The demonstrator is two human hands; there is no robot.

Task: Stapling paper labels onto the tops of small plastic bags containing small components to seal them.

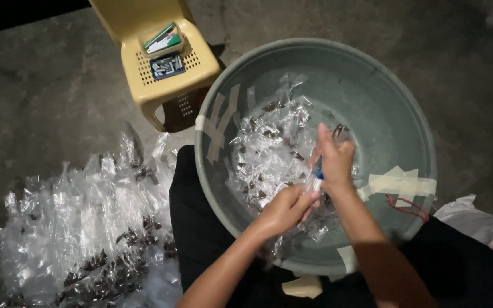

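A grey basin (372, 85), patched with tape, rests on the person's lap and holds a heap of small clear packets (269, 148). On the floor to its left spreads a pile of filled packets (81, 228), with a yellow stool (166, 63) beyond. Over the basin's near side, the left hand (283, 208) pinches one clear packet (314, 183), and the right hand (335, 159) is closed around its upper end.
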